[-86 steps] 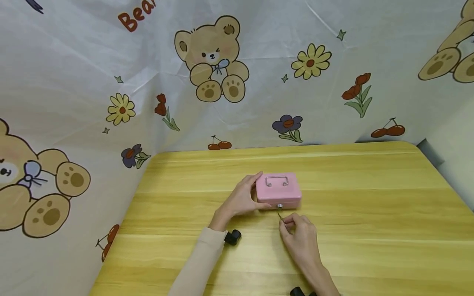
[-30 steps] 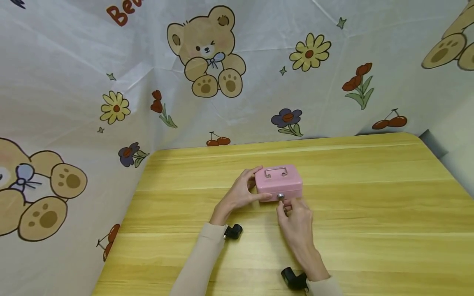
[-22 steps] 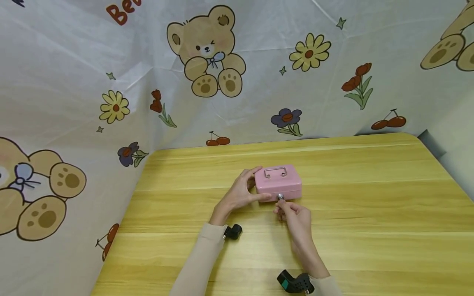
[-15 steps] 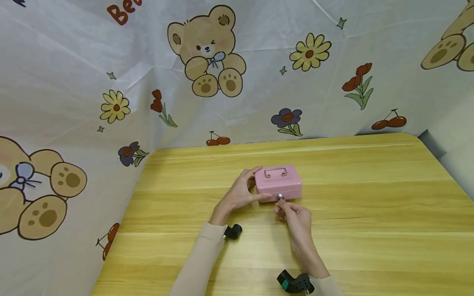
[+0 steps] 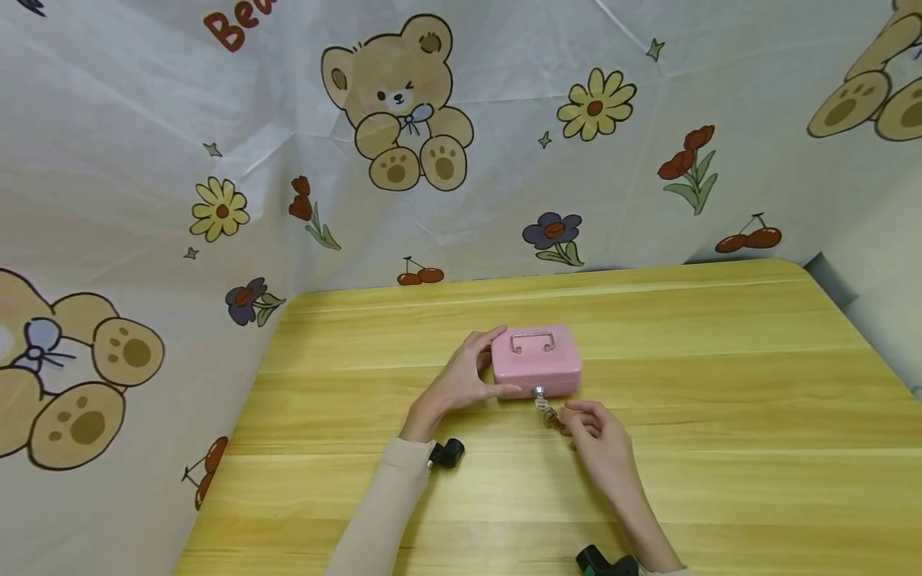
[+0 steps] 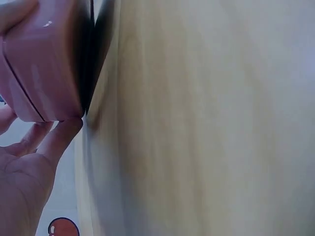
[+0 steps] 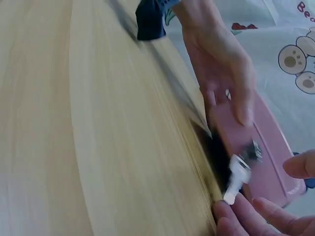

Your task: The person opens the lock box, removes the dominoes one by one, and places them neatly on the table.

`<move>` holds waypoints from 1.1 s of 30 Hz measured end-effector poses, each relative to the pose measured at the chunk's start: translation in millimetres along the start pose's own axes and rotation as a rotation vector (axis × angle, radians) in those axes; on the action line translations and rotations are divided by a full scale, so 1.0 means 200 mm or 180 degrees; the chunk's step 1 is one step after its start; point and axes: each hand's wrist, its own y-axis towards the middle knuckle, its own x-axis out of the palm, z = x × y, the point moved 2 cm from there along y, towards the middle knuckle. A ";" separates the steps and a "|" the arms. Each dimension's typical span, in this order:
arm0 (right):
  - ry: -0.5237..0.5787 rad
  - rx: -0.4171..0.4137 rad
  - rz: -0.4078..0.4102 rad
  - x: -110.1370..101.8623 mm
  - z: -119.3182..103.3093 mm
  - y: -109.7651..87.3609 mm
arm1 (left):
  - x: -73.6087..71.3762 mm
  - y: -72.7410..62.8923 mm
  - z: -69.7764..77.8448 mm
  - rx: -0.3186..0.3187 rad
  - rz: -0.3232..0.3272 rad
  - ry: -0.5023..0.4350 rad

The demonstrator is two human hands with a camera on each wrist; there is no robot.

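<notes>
A small pink cash box with a wire handle on its lid sits closed on the table. My left hand grips its left side, thumb along the front and fingers at the side and back; the left wrist view shows the fingertips on the box. A key sticks in the round front lock, and blurred metal, perhaps a ring or second key, hangs from it. My right hand is just right of these, fingers loosely bent, thumb and fingers apart in the right wrist view.
The wooden table extends around the box. Behind it and at the left hangs a white cloth printed with bears and flowers. Black wrist cameras are worn on the left wrist and right wrist.
My right hand brought the key to the lock, turned over while pinching it, then let go and drew back to the right. The left hand keeps its grip on the box.
</notes>
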 end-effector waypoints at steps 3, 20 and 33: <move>-0.0200 -0.0048 -0.0019 -0.09 0.02 0.00 | 0.01 -0.02 0.00 0.0082 0.0006 0.0063; 0.0092 -0.1845 -0.0440 -0.32 0.00 0.31 | 0.03 -0.07 -0.01 0.0274 -0.0010 0.0074; 0.0549 -0.1725 -0.1576 -0.15 0.08 0.51 | 0.03 -0.07 -0.01 0.0238 -0.0006 -0.0173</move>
